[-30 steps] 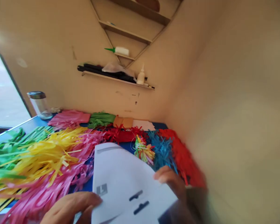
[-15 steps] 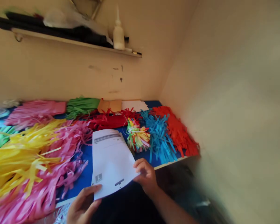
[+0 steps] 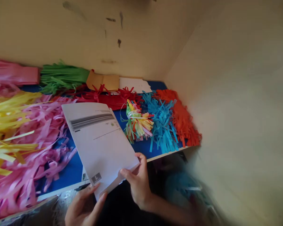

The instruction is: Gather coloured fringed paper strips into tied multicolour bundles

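A white printed card packet (image 3: 103, 141) with dark stripes near its far end and a small dark square at its near left corner is held in both hands. My left hand (image 3: 83, 204) pinches its near left corner between thumb and fingers. At the near right corner, my right hand (image 3: 139, 180) grips the edge, thumb on top, where the near flap bends downward. The far end leans over the blue table top (image 3: 58, 180). Just beyond its right side lies a multicoloured bundle of paper strips (image 3: 138, 121) tied with white string.
Blue (image 3: 162, 125) and orange-red fringed strips (image 3: 185, 119) lie at the right. Pink (image 3: 49, 125) and yellow strips (image 3: 9, 113) spread at the left. Green strips (image 3: 63, 77), red strips (image 3: 103, 96), a brown envelope (image 3: 103, 81) and white cards (image 3: 134, 84) line the wall.
The view has tilted downward, so the shelf is out of sight. The packet has turned, its far end swinging left, and its near flap now bends down under my right thumb.
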A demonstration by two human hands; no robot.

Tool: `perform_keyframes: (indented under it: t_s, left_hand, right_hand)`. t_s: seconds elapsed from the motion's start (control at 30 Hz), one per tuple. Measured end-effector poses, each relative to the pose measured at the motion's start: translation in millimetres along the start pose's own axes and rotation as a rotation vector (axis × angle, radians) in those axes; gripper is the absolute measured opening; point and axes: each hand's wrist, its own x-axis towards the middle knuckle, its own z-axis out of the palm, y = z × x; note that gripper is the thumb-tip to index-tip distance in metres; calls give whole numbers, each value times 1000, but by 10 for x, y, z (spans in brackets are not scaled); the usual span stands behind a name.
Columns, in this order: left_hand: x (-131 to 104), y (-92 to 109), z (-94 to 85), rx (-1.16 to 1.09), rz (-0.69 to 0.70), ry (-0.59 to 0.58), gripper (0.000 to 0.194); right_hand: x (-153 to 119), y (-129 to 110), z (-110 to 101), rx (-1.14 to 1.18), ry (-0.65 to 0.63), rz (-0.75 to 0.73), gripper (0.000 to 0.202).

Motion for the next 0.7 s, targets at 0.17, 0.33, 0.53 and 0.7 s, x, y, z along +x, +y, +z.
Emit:
perform_keyframes:
  t_s: [0.17,0.33,0.53,0.7]
  left_hand:
    - [-46,132,-2,2,-10,-31,26]
    - [-7,108,-23,51,177,-69,23]
    - [73,102,-30,115,420,-208,32]
    - [60,68,-41,118,273,-87,27]
  right_hand:
    - [-17,-37,-5,-101,7,-27,63]
    - [-31,-89,-42,-238,13,-55,62]
    - [0,-70,-47,-214,64,-94,65]
    - [58,-117,-68,-67,4,-139,89]
